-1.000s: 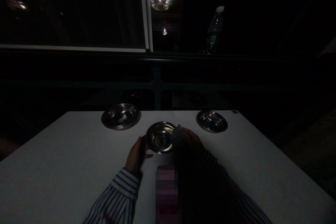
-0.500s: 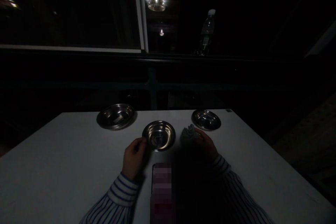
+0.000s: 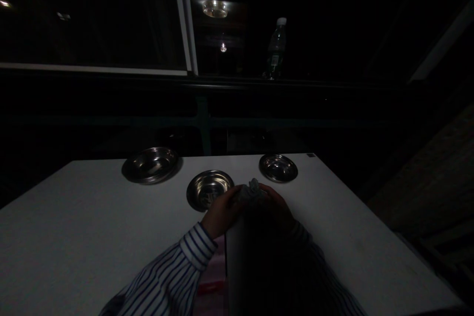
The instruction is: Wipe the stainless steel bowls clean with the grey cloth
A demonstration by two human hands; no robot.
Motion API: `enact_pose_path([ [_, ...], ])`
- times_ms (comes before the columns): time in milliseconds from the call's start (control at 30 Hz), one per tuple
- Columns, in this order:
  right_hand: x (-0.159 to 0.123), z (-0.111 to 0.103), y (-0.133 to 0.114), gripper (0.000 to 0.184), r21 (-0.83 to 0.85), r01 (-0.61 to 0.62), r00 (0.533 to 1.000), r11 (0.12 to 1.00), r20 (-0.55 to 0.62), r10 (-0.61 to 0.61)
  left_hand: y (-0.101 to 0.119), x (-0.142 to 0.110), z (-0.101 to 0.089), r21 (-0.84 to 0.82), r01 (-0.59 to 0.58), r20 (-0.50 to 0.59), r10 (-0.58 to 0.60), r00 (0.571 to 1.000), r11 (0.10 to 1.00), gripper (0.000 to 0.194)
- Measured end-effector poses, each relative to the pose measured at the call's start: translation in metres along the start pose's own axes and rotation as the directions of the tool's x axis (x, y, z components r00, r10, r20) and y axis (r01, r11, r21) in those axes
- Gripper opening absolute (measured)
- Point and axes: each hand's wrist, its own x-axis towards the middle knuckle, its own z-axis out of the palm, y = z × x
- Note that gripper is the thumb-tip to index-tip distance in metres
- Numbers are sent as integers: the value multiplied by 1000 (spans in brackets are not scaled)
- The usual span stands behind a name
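Observation:
A crumpled grey-green cloth (image 3: 252,191) is between my two hands, just above the table. My left hand (image 3: 222,211) has its fingers closed on the cloth's left side. On the other side my right hand (image 3: 277,207), dim in shadow, grips the same cloth. Just left of the cloth a shiny metal bowl (image 3: 196,200) sits upright, its near right rim partly covered by my left hand. Farther right lies a second metal dish (image 3: 278,168). At the back left is a stack of metal bowls (image 3: 148,177).
The white table (image 3: 92,237) has its far edge just behind the bowls. A pink, phone-like object (image 3: 211,301) lies under my left forearm. Beyond the table, a plastic bottle (image 3: 276,52) stands on a ledge by a window frame (image 3: 185,19). The scene is very dark.
My left hand has left the middle bowl's rim and moved right to take hold of the cloth. My right hand has brought the cloth slightly left. The view has shifted a little to the right.

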Motion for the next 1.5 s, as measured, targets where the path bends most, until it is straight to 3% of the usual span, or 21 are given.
enact_pose_path([
  [67, 1, -1, -1, 44, -24, -14, 999, 1000, 31, 15, 3, 5, 1, -10, 1, 27, 0, 1000, 1000, 45],
  [233, 6, -5, -5, 46, -82, -31, 999, 996, -9, 30, 10, 13, -3, 107, 53, -51, -48, 998, 993, 47],
  [467, 17, -24, -1, 51, -86, -3, 1000, 996, -17, 1, 12, 28, -1, 206, 3, -52, 8, 999, 979, 30],
  [667, 19, -38, 2, 42, -72, -7, 999, 997, -55, 3, 10, 30, -1, 332, -98, -57, 124, 991, 938, 21],
  [767, 19, -39, -1, 34, -81, -8, 997, 997, -71, 2, 11, 32, -6, 318, -96, -17, 107, 994, 943, 23],
  [933, 22, -32, -14, 29, -100, 32, 995, 994, -92, -42, 18, 39, -12, 174, -43, -42, 51, 998, 984, 26],
  [1167, 40, -18, -54, 38, -137, 49, 997, 989, -45, -55, 33, 45, -26, 203, -143, -107, 167, 980, 969, 29],
  [1300, 46, -14, -70, 41, -277, 98, 992, 956, -46, -115, 31, 43, -41, 204, -161, -174, 197, 965, 966, 33],
  [1367, 48, -12, -72, 40, -338, 112, 991, 935, -35, -132, 29, 42, -47, 242, -142, -260, 205, 944, 960, 35],
  [1433, 51, -9, -72, 35, -425, 156, 984, 892, -16, -179, 27, 41, -49, 230, -69, -321, 143, 936, 971, 41],
  [1500, 53, -4, -69, 30, -575, 240, 959, 782, 16, -283, 26, 41, -47, 120, 44, -307, -5, 952, 992, 51],
])
